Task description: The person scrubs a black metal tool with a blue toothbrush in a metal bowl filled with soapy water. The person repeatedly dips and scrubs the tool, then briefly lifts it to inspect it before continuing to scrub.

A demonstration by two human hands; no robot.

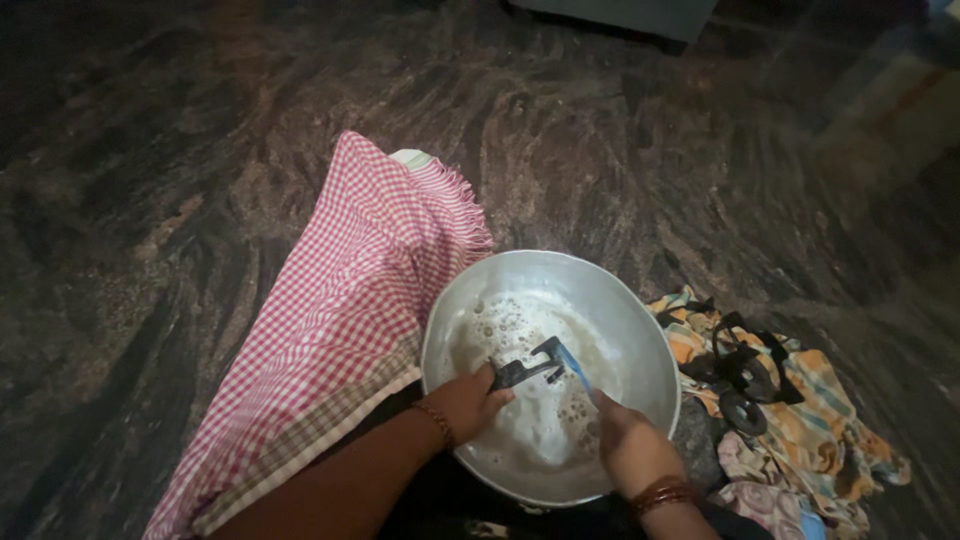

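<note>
Head view: left hand (468, 400) grips a black metal part (527, 368) over the soapy bowl (640, 330); right hand (625, 440) clasps a blue brush (574, 364).

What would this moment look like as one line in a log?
left hand: holds black metal part | right hand: holds blue brush against it | below: metal basin, soapy water | left: checked cloth

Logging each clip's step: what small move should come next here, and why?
Probably another brush stroke along the black metal part: the left hand holds it over the foamy water in the metal basin, and the right hand has a blue brush against it.
</note>
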